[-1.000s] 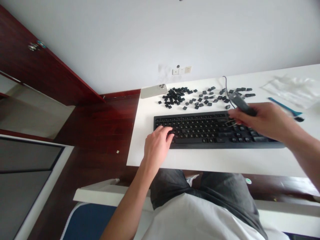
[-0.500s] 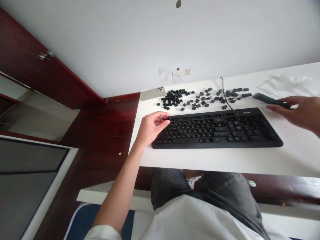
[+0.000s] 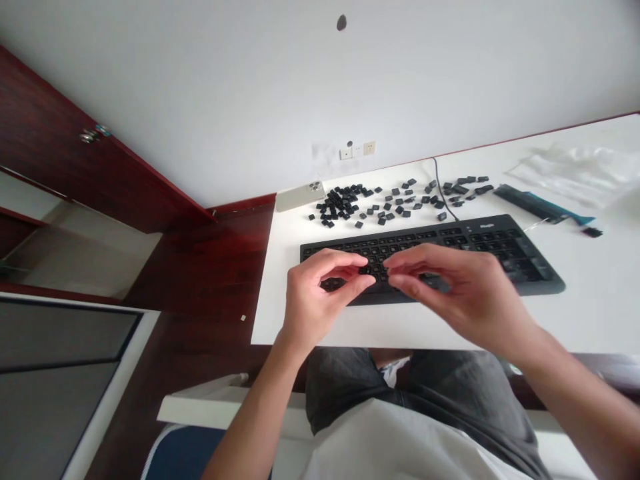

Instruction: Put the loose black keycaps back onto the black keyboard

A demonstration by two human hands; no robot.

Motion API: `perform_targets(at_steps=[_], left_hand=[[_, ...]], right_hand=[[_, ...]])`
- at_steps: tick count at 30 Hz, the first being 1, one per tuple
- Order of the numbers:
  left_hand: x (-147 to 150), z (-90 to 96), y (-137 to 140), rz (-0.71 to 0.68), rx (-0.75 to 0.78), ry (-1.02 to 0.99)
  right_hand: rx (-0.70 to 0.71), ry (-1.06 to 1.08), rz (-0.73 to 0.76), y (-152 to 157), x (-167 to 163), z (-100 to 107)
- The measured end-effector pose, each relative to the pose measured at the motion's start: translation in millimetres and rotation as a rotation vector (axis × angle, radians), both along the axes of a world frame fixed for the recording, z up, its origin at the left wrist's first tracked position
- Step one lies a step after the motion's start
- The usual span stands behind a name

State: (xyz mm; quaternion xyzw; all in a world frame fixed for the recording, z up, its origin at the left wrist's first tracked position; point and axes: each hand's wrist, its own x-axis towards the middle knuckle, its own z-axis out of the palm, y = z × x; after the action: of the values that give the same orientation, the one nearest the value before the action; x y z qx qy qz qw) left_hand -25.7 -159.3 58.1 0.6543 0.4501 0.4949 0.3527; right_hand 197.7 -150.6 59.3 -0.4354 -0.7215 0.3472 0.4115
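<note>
A black keyboard (image 3: 540, 287) lies on the white table, partly hidden behind both hands. My left hand (image 3: 320, 293) is over its left half, thumb and fingertips pinched on a small black keycap (image 3: 367, 269). Facing it a short distance away, my right hand (image 3: 460, 293) has thumb and forefinger brought together; whatever may be between them is too small to make out. Behind the keyboard many loose black keycaps (image 3: 343, 203) are piled at the left and scattered to the right. To the right rests a long, dark brush-like tool (image 3: 525, 202) beside a blue-green strip (image 3: 565, 210).
A pale phone (image 3: 300, 197) lies at the table's back left corner. The keyboard cable (image 3: 440, 183) runs back to the wall. Crumpled clear plastic (image 3: 575, 173) is at the back right. The table's front edge is close to my legs (image 3: 450, 380).
My right hand has put down the dark brush-like tool at the right and come over the keyboard. My left hand has moved right, toward it, with the keycap.
</note>
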Motion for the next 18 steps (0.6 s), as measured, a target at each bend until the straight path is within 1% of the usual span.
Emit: perform_targets(at_steps=[1, 3, 6, 9, 13, 18], left_hand=[[1.0, 1.0, -1.6, 0.006, 0.020, 0.009], [1.4, 1.9, -3.5, 0.021, 0.058, 0.025], [0.2, 0.6, -4.2, 0.017, 0.097, 0.027], [-0.1, -1.6, -4.3, 0.020, 0.141, 0.041], [3.4, -2.2, -4.3, 0.053, 0.258, 0.059], [7.9, -0.7, -4.0, 0.086, 0.326, 0.073]], right_hand=[[-0.075, 0.108, 0.046, -3.2, -8.2, -1.2], [-0.194, 0.293, 0.086, -7.1, -19.7, -4.0], [-0.291, 0.441, 0.084, -9.4, -27.0, -6.3], [-0.313, 0.486, 0.072, -10.9, -27.6, -6.1], [-0.290, 0.481, 0.055, -13.1, -27.0, -5.1], [-0.264, 0.447, -0.023, -17.2, -29.0, -4.1]])
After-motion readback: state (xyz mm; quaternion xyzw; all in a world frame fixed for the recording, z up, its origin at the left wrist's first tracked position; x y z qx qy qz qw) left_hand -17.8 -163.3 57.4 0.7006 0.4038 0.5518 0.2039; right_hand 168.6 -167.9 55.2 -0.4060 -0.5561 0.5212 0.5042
